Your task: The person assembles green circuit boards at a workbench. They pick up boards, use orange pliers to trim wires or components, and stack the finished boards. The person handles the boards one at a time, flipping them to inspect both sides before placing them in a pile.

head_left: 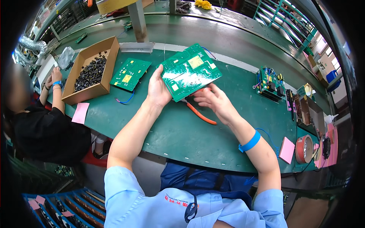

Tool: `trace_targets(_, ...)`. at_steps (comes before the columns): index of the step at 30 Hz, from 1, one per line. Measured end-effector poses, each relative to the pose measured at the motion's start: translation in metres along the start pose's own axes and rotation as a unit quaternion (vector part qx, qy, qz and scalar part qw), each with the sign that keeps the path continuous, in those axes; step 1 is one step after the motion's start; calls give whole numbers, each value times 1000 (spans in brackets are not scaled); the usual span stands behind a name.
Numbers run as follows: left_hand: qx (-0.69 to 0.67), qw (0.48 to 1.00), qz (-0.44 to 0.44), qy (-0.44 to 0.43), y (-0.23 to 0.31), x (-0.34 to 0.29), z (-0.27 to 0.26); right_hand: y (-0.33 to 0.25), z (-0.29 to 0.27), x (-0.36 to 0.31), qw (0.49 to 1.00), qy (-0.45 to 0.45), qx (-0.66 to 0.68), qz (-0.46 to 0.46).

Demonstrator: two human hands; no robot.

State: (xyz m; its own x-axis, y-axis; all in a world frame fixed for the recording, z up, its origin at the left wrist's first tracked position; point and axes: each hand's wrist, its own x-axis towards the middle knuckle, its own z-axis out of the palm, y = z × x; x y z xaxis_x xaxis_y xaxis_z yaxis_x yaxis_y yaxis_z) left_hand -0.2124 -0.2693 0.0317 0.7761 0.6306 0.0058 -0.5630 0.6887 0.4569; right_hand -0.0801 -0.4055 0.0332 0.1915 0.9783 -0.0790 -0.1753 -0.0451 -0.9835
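Note:
My left hand [158, 86] grips a green circuit board [186, 72] by its left edge and holds it tilted above the green bench. The board's solder side with pale yellow patches faces up. At its lower right edge, my right hand [215, 99] has its fingers curled at one handle of orange-handled pliers [200, 114]. Their other handle sticks out below the fingers, and the board hides the jaws. A second green circuit board [131, 73] lies to the left, with a blue and red wire trailing from it.
Left of the boards stands a cardboard box [68, 97] full of small black parts. A co-worker [45, 133] sits beyond it. At right are an assembled board [270, 84], a pink pad [286, 150], a round red container [304, 149] and a parts tray [310, 114]. A post [138, 22] rises behind.

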Motion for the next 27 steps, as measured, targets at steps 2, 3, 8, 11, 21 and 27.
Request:
trace_targets(2,-8,999,-14,-28,-3,-3,2,-7,2,1,991,-1,133,-10)
trace_targets(3,-13,999,-21,-42,-5,-3,2,-6,0,3,984,4,174,-28)
trace_targets(8,4,993,-47,-106,-8,-9,9,-5,-9,-4,970,-9,234,-62)
trace_targets(11,12,992,-51,-116,-9,-10,12,-3,-11,-6,969,-13,239,-66)
trace_targets(21,23,990,-71,-120,-14,-10,8,-2,-22,-14,965,-21,253,-65)
trace_targets(27,245,951,-132,-135,-12,-8,0,-25,-40,-36,969,6,216,-118)
